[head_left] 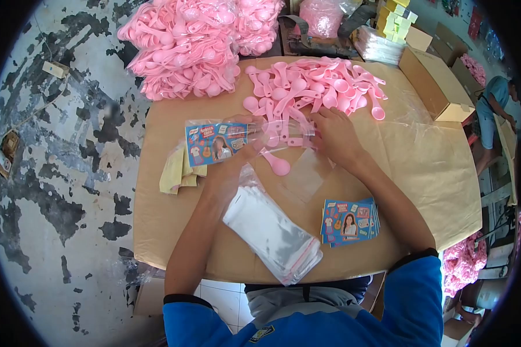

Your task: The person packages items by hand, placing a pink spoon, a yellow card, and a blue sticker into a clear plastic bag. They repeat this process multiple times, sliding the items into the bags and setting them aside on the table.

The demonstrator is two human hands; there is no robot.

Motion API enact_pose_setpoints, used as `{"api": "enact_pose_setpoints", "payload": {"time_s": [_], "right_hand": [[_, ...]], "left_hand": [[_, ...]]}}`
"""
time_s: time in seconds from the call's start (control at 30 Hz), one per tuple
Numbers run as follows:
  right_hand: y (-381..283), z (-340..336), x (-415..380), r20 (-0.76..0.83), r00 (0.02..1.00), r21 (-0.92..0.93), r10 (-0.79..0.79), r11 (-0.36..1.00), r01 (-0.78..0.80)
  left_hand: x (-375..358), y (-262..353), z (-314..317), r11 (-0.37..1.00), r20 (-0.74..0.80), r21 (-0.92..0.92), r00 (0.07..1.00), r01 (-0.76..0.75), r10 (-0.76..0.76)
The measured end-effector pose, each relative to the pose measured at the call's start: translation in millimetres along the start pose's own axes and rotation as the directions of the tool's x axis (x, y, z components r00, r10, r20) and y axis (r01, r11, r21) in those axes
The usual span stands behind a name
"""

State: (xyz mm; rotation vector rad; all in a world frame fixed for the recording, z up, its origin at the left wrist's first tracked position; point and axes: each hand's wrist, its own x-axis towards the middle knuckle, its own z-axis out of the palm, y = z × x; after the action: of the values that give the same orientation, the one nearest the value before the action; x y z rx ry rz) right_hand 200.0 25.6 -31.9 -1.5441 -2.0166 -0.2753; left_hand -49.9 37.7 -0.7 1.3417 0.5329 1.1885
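Note:
My left hand point(235, 163) is closed around a clear plastic bag point(259, 128). A blue printed card point(205, 144) shows at that bag's left end. At the bag's right end are the bent fingers of my right hand point(337, 137), pinching its edge. Pink spoons show through or behind the film between my hands. One pink spoon point(280, 166) lies just below them, its bowl toward me. A heap of loose pink spoons point(324, 87) spreads beyond my hands. Nearer my body lie a stack of clear bags point(272, 222) and a fanned pile of blue cards point(350, 222).
Folded yellowish paper point(178, 173) sits at the left of the brown-covered table point(422, 191). Large bags of pink spoons point(182, 46) rise behind it. A cardboard box point(434, 84) stands at the back right. Another person point(495, 110) is at the far right.

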Motion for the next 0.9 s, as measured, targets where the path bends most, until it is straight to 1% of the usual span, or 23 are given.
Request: {"api": "enact_pose_setpoints", "payload": {"time_s": [0.07,0.17,0.2,0.23,0.27,0.33,0.37,0.4,0.5,0.57,0.6,0.67,0.73,0.77,0.83,0.87,0.9], "right_hand": [[0,-18,7,0.033,0.999,0.081,0.018,0.997,-0.02],[9,-27,13,-0.043,0.996,0.135,0.079,0.988,-0.073],[6,-33,16,0.002,0.975,0.339,0.224,0.917,-0.212],[1,-43,19,0.078,0.933,0.521,0.351,0.784,-0.339],[-4,-49,21,0.18,0.874,0.665,0.451,0.598,-0.446],[-8,-52,23,0.153,0.908,0.828,0.39,0.451,-0.333],[-10,-55,22,0.132,0.922,0.89,0.364,0.365,-0.272],[-21,-60,22,0.132,0.928,0.915,0.348,0.318,-0.25],[-43,-69,17,0.132,0.958,0.897,0.254,0.381,-0.225],[-53,-71,12,0.255,0.927,0.908,0.275,0.26,-0.327],[-57,-73,10,0.314,0.907,0.906,0.279,0.198,-0.375],[-65,-83,9,0.436,0.876,0.895,0.206,0.008,-0.447],[-70,-91,11,0.49,0.863,0.871,0.125,-0.087,-0.483],[-71,-94,12,0.491,0.867,0.871,0.091,-0.088,-0.484],[-77,-91,11,0.358,0.93,0.931,0.076,0.044,-0.362],[-83,-84,6,0.218,0.973,0.957,0.076,0.177,-0.228],[-81,-83,4,0.156,0.987,0.927,0.044,0.339,-0.161]], "left_hand": [[-1,3,1,0.999,0.019,-0.04,1.0,-0.013,0.014],[0,-1,-3,0.999,0.006,-0.04,1.0,-0.009,0.01],[1,-3,-4,0.994,0.007,-0.11,1.0,-0.008,0.008],[2,-4,-6,0.984,0.007,-0.177,1.0,-0.006,0.007],[2,-5,-8,0.97,0.007,-0.243,1.0,-0.005,0.006],[2,0,-4,0.946,-0.045,-0.324,0.999,-0.008,-0.007],[2,3,-1,0.931,-0.068,-0.365,0.998,-0.011,-0.015],[1,5,2,0.917,-0.06,-0.398,0.998,-0.004,-0.022],[-6,6,10,0.883,-0.029,-0.468,0.999,0.026,-0.044],[-11,3,17,0.875,0.001,-0.482,0.998,0.056,-0.063],[-13,3,21,0.863,-0.008,-0.501,0.997,0.062,-0.076],[-16,5,29,0.842,-0.029,-0.535,0.995,0.07,-0.1],[-16,7,30,0.841,-0.05,-0.537,0.992,0.073,-0.119],[-15,9,30,0.84,-0.061,-0.537,0.99,0.074,-0.126],[-16,5,29,0.832,-0.057,-0.548,0.988,0.087,-0.141],[-17,2,29,0.827,-0.056,-0.555,0.987,0.092,-0.148],[-18,0,29,0.815,0.019,-0.566,0.991,0.122,-0.135]]}}
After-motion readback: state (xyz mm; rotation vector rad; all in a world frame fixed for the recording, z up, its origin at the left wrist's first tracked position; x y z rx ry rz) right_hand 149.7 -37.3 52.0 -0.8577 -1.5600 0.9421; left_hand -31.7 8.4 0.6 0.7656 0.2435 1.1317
